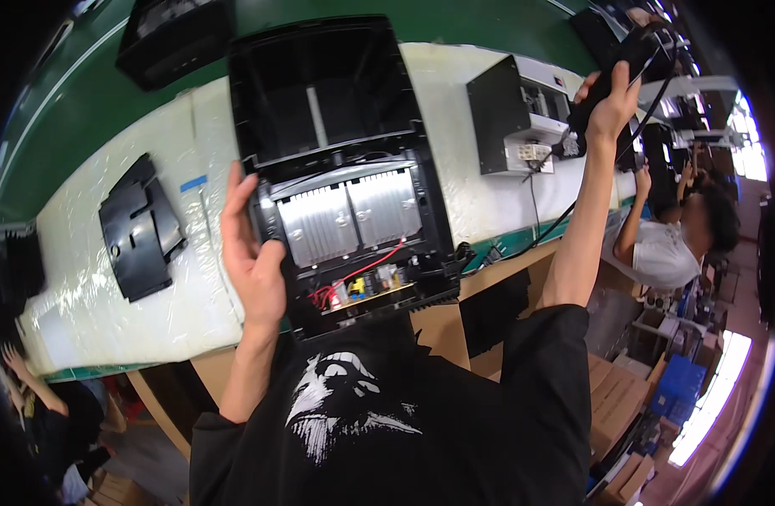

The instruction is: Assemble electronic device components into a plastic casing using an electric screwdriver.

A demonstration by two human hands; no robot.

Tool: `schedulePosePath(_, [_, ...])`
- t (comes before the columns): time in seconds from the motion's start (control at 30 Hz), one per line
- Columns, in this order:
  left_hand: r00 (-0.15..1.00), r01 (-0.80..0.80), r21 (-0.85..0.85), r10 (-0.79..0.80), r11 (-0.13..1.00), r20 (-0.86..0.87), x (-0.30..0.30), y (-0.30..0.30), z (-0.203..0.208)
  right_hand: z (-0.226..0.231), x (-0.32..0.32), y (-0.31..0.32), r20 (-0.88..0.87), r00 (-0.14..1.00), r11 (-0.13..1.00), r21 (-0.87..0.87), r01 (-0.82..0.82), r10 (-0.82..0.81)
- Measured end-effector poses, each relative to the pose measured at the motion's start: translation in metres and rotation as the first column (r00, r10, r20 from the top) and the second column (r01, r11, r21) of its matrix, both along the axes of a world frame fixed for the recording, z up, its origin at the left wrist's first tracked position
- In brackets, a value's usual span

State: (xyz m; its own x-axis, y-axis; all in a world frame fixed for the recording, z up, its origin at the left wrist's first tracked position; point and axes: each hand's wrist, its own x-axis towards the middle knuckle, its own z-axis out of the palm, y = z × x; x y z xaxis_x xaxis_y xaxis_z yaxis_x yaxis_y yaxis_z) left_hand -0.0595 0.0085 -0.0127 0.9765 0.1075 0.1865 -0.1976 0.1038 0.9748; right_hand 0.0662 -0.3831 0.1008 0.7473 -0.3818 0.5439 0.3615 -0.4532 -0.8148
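Open black housing (pixel 435 215) over the tabletop (pixel 451 152). Left hand (pixel 257 270): fingers clamped on its left wall. Right hand (pixel 615 108): fingers round a dark object (pixel 644 52), well right of housing. Judged step: steadying housing, handling dark object. Next move likely needs a firm left hold.

Illumination is bright at the centre, with an overexposed light panel (pixel 712 396) and a white glare patch (pixel 750 143) near the right rim. Plastic film (pixel 185 312) on the worktop (pixel 67 253) returns scattered highlights, the silver plates (pixel 316 226) reflect strongly, and the upper black panel (pixel 345 93) loses detail in shade. Fisheye distortion bends straight edges; corners fall to black, and peripheral detail softens.
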Motion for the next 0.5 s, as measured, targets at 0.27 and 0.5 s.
schedulePosePath(0.27, [1.000,0.014,-0.029,-0.015,0.999,-0.015,0.000,0.002,-0.006,0.042,-0.092,0.027,-0.002,0.989,0.967,0.207,-0.146,0.149])
schedulePosePath(0.5, [1.000,-0.001,-0.126,0.005,0.992,0.028,0.005,-0.016,-0.010,0.121,-0.195,0.084,0.382,0.706,0.720,0.133,-0.681,0.597])
